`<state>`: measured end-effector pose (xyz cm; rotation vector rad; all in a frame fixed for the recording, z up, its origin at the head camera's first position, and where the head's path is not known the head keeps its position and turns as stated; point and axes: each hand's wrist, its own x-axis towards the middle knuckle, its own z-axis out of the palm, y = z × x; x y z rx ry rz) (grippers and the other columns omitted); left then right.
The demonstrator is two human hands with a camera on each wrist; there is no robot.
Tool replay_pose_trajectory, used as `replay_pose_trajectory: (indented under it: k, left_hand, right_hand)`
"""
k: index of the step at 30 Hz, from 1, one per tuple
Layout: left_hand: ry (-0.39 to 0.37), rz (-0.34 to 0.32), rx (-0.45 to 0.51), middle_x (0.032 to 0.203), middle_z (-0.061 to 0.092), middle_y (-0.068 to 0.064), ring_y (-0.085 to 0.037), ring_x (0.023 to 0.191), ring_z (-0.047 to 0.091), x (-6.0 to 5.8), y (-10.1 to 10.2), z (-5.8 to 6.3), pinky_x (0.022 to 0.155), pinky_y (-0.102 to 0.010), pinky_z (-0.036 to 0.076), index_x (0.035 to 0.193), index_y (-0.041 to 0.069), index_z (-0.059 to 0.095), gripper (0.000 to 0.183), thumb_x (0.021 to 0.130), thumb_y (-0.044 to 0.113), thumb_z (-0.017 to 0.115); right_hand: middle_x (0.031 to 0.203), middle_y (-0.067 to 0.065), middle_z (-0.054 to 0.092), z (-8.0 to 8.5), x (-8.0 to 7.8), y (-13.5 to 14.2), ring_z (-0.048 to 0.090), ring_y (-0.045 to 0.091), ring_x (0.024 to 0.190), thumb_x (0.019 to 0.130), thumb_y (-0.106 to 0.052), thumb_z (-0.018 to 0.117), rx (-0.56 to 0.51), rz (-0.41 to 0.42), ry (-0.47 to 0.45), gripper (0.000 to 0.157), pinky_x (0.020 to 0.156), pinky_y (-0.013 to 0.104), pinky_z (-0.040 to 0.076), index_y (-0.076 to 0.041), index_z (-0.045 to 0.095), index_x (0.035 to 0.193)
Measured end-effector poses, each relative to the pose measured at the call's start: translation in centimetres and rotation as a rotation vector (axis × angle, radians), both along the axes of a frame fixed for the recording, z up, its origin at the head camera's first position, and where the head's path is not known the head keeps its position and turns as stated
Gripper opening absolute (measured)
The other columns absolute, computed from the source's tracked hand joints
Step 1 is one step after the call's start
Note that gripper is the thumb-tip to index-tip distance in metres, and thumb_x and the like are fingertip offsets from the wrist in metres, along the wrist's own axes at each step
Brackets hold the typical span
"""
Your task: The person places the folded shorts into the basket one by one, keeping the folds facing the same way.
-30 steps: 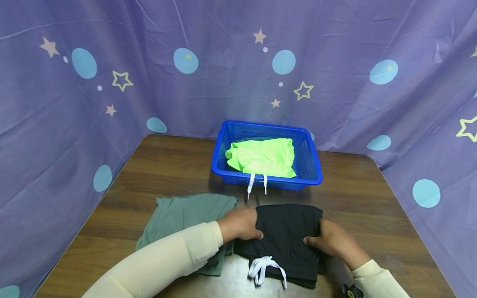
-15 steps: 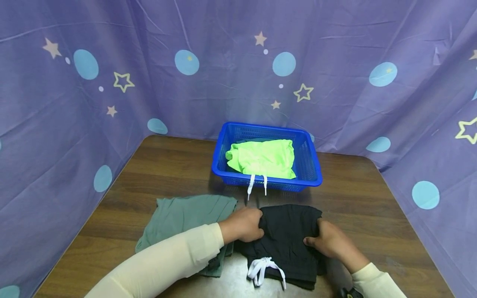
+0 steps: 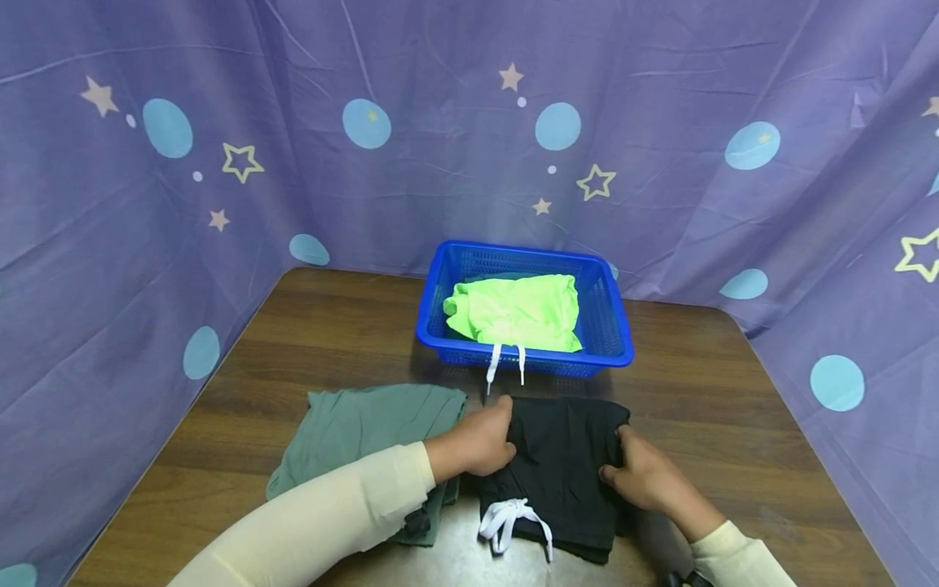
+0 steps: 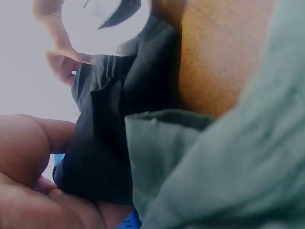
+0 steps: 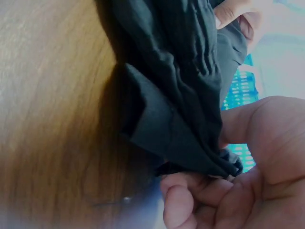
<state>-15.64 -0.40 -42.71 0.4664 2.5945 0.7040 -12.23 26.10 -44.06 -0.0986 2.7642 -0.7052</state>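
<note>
Folded black shorts [image 3: 561, 456] with a white drawstring [image 3: 513, 518] are held between both hands at the front of the table. My left hand [image 3: 480, 440] pinches their left edge, thumb on top. The right hand [image 3: 645, 471] grips the opposite edge, its thumb over the cloth and its fingers underneath, as the right wrist view shows. In that view the black cloth [image 5: 176, 109] hangs in creases above the wood. Green folded cloth [image 3: 367, 424] lies to the left, partly covered by my left forearm.
Behind the shorts stands a blue plastic basket [image 3: 616, 326]. Bright lime-green clothing [image 3: 521, 310] with white cords lies in it, over darker cloth. The brown wooden table [image 3: 352, 326] meets a purple patterned curtain [image 3: 455, 147] at the back and sides.
Both hands have raised the black shorts slightly and shifted them a little to the left. The left hand's grip on the edge has changed. The green cloth and basket stay put.
</note>
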Motion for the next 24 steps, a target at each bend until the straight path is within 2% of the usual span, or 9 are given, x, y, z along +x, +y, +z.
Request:
replay_pose_trajectory:
  k: [4,7,11,14,20,24]
  left_hand:
    - [-0.003,0.033,0.030,0.145,0.051,-0.028,-0.035,0.131,0.054,-0.4,-1.0,0.1,0.105,-0.046,0.047,0.153,-0.013,0.027,0.077,0.095,0.012,0.070]
    - [0.020,0.028,0.006,0.142,0.053,-0.030,-0.037,0.130,0.054,-0.8,-1.7,0.1,0.105,-0.046,0.046,0.146,-0.018,0.037,0.069,0.092,0.012,0.070]
    - [0.046,0.018,-0.013,0.116,0.066,-0.024,-0.027,0.101,0.063,-1.1,-2.3,0.1,0.088,-0.042,0.053,0.112,-0.014,0.063,0.033,0.087,0.007,0.071]
    - [0.057,0.022,-0.027,0.095,0.067,-0.016,-0.020,0.079,0.055,-1.3,-2.7,0.0,0.074,-0.039,0.051,0.088,-0.005,0.064,0.012,0.085,0.005,0.071]
    - [0.069,0.042,-0.050,0.084,0.067,-0.012,-0.019,0.072,0.051,-1.8,-3.4,-0.3,0.068,-0.037,0.050,0.078,-0.001,0.063,0.008,0.080,0.003,0.070]
    - [0.066,0.069,-0.025,0.088,0.067,-0.013,-0.020,0.075,0.053,-2.1,-4.1,0.0,0.071,-0.039,0.052,0.083,-0.003,0.064,0.008,0.081,0.002,0.069]
  right_hand:
    - [0.125,0.037,0.059,-0.1,0.0,-0.4,0.060,0.047,0.115,0.089,-0.014,0.074,-0.036,-0.003,0.036,0.063,0.092,0.061,0.049,0.015,0.043,0.136]
    - [0.119,0.031,0.063,-0.2,0.0,-0.9,0.063,0.042,0.109,0.088,-0.013,0.075,-0.063,0.002,0.083,0.059,0.087,0.059,0.051,0.011,0.046,0.134]
    - [0.109,0.025,0.066,-0.4,-0.2,-1.4,0.065,0.037,0.099,0.087,-0.010,0.075,-0.083,0.013,0.114,0.054,0.083,0.057,0.052,0.008,0.049,0.131]
    - [0.103,0.018,0.066,-0.6,-0.4,-1.8,0.064,0.030,0.092,0.087,-0.008,0.074,-0.093,0.015,0.126,0.048,0.078,0.053,0.053,0.004,0.052,0.127]
    - [0.091,0.007,0.061,-0.5,-0.9,-2.8,0.057,0.022,0.082,0.086,-0.005,0.073,-0.153,0.032,0.149,0.038,0.072,0.045,0.050,-0.001,0.054,0.119]
    - [0.084,0.004,0.059,-0.5,-1.1,-3.5,0.055,0.020,0.077,0.087,-0.004,0.072,-0.235,0.026,0.151,0.036,0.068,0.040,0.047,-0.001,0.053,0.117]
